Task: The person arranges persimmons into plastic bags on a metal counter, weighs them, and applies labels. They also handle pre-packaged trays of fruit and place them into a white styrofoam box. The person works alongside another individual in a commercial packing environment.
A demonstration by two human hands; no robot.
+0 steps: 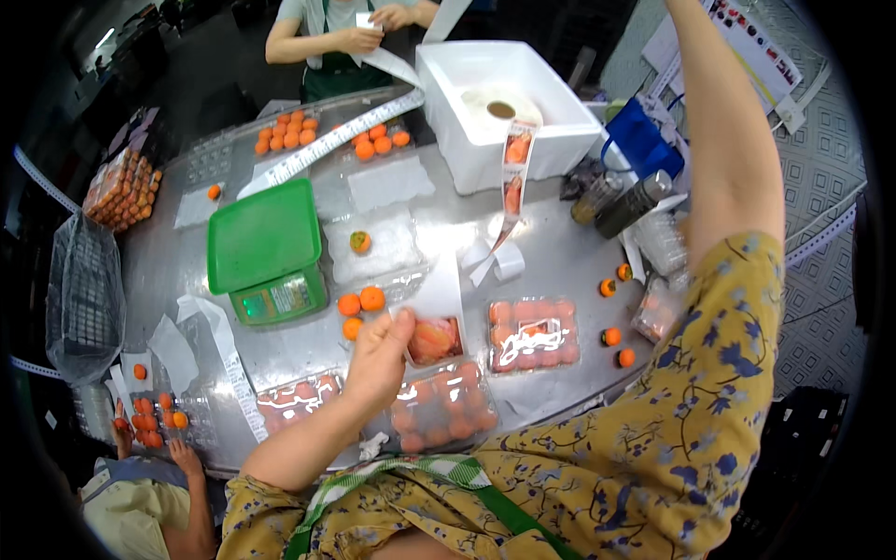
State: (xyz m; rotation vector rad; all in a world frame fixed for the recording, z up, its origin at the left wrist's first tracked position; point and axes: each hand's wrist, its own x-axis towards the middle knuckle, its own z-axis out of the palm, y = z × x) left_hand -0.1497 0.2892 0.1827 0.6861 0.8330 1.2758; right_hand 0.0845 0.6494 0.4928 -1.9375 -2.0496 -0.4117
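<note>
My left hand (381, 357) pinches a printed picture label (435, 340) on a white backing strip between thumb and fingers. Just below the label lies a clear plastic clamshell box (448, 409) of orange fruit. My right arm reaches up past the top right edge, so its hand is out of view. To the right of the label sits another filled box (535, 336), with a picture label on its lid. A third filled box (297, 400) is partly covered by my left forearm. Three loose persimmons (372, 299) lie beyond my left hand.
A green-topped scale (264, 238) stands left of centre. Behind are a white foam box (455, 150) with a label roll (483, 105), and a co-worker's hands (364, 38) on a strip. Another person's hand (185, 458) is near fruit, lower left. Bottles (633, 203) stand right.
</note>
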